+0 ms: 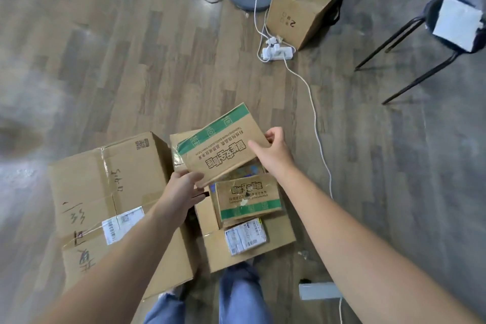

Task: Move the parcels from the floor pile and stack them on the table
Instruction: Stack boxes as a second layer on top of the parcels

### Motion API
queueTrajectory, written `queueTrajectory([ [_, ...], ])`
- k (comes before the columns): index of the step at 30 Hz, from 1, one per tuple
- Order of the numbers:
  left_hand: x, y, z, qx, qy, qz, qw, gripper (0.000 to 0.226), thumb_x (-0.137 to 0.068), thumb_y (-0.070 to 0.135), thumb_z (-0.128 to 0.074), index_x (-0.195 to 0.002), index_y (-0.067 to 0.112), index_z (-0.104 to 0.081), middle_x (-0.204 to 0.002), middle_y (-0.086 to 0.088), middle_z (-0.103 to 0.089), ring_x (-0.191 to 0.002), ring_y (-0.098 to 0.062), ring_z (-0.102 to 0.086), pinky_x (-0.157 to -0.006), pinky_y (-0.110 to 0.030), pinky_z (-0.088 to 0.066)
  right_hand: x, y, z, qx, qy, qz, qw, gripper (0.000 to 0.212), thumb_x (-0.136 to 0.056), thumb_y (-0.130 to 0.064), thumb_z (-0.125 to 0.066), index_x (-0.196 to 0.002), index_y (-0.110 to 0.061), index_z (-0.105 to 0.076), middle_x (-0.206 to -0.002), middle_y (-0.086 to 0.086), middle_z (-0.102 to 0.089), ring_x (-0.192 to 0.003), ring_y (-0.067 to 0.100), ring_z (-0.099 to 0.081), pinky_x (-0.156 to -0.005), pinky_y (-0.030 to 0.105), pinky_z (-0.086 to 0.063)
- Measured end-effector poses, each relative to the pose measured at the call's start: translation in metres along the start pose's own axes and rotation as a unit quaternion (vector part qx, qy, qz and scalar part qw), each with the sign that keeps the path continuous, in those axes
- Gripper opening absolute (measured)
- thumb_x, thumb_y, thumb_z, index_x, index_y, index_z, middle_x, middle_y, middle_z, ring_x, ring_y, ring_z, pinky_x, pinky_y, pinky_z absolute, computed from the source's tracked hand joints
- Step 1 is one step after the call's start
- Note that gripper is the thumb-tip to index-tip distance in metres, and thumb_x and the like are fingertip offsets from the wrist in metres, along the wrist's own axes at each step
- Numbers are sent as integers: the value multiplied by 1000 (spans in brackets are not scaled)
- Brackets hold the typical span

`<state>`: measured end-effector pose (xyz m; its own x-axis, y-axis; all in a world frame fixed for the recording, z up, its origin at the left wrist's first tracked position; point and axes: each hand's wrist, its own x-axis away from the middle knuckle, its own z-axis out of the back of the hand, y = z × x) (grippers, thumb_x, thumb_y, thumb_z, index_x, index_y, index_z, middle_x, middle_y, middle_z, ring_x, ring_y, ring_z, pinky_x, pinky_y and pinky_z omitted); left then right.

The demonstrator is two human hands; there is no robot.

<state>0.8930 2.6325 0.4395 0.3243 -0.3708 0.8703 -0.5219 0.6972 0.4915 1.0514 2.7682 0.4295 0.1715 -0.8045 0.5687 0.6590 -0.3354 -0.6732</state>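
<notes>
The fingers of the right hand (273, 151) are curled round the right edge of a brown parcel with a green band (221, 144), the thumb lying flat on its printed top face. The left hand (184, 189) pinches the same parcel at its near left corner, thumb on top and the other fingers (200, 195) tucked beneath. Both hands are thus grasping it. The parcel sits tilted between them, green band toward the far side, printed text upside down to the wearer.

Just under the left fingertips, and below the held parcel's near edge, lies a smaller green-banded parcel (247, 197) on the floor pile (whether the two parcels touch cannot be told from this angle). That smaller one rests on a flat brown carton (278, 234) that bears a white shipping label (246, 241). Behind the left thumb, part of another brown box (176, 144) shows past the held parcel's far left corner. Left of the left hand stands a large taped carton (110, 187) with handwriting and a barcode label.

Beyond the right fingers a white cable (315, 113) runs across the wooden floor (131, 60) to a power strip (276, 50), which lies just beside a box marked 2 (297, 10). Farther right stands a black-legged stool (410, 34) carrying a white block (457, 23). Nearest the camera are legs in blue jeans (242, 292).
</notes>
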Motion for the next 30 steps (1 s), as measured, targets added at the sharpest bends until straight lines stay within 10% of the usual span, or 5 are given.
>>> queueTrajectory([
  [6, 92, 32, -13, -211, -109, -63, 969, 35, -92, 14, -56, -126, 10, -50, -109, -8, -67, -95, -24, -67, -84, -41, -57, 109, -33, 80, -85, 117, 19, 989, 39, -86, -31, -71, -109, -22, -41, -102, -5, -57, -85, 9, -60, -70, 27, -51],
  [11, 174, 72, -20, -368, -80, -315, 871, 40, -91, 14, -53, -130, 7, -47, -109, -3, -61, -77, -8, -57, -65, -24, -47, 211, -52, 120, -13, 210, 58, 976, 39, -77, -29, -78, -98, -34, -46, -106, -5, -58, -83, 8, -57, -60, 17, -40],
  [15, 239, 94, -29, -409, -148, -598, 674, 45, -86, 14, -59, -129, 13, -51, -126, -7, -53, -118, -22, -49, -101, -32, -40, 287, -57, 131, 42, 218, 65, 973, 50, -74, -26, -81, -106, -38, -45, -110, -11, -61, -97, 13, -60, -82, 35, -51],
  [20, 297, 70, -54, -599, -304, -582, 458, 83, -77, 40, -74, -145, 15, -34, -138, -8, -46, -125, -25, -46, -106, -39, -42, 371, -55, 139, 72, 217, 96, 969, 57, -74, -26, -79, -112, -48, -43, -116, -13, -61, -109, 13, -59, -96, 43, -49],
  [30, 356, -19, -91, -483, -384, -540, 573, 72, -71, 50, -74, -131, 23, -44, -123, 1, -59, -109, -19, -58, -95, -41, -48, 503, 21, 166, 69, 373, 0, 925, 60, -93, -30, -61, -147, -28, -33, -149, -1, -43, -136, 15, -41, -104, 30, -35],
])
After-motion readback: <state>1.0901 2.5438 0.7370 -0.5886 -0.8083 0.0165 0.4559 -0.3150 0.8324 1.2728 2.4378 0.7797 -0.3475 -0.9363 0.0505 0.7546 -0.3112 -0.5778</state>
